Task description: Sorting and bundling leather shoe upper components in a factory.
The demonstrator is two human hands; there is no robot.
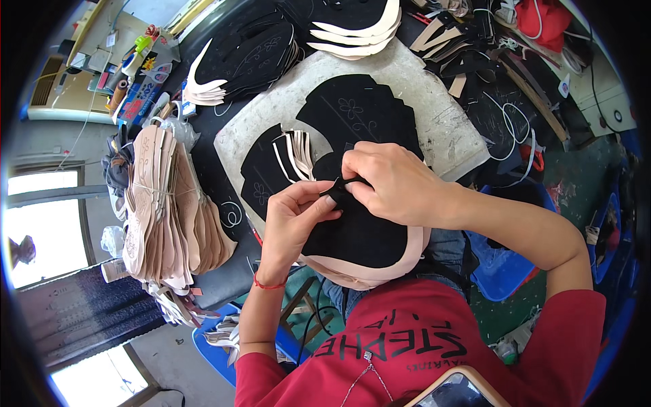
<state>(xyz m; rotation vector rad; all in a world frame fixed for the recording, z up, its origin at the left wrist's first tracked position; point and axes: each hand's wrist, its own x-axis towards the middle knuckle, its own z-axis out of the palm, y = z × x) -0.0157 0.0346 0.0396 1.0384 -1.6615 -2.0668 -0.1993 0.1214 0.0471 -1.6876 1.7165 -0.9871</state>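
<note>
My left hand (298, 214) pinches the edge of a black fabric piece (359, 237), which looks like a shoe upper cut-out. Close beside it, my right hand (390, 183) is closed on the same edge, fingertips almost meeting the left ones. The held piece has a pale pink border along its near side and hangs over the table's front. Its exact fold between my fingers is too small to make out. Under and beyond my hands lie more black pieces (352, 112) with stitched flower outlines, fanned out. Cream strips (296, 154) stick up between them.
The pieces lie on a worn whitish slab (451, 139). Beige cut pieces tied in a bundle (152, 197) stand at the left. Black and cream stacks (247, 61) sit behind. Loose white cord (512, 129) and scraps lie right; a blue bin (498, 271) is below.
</note>
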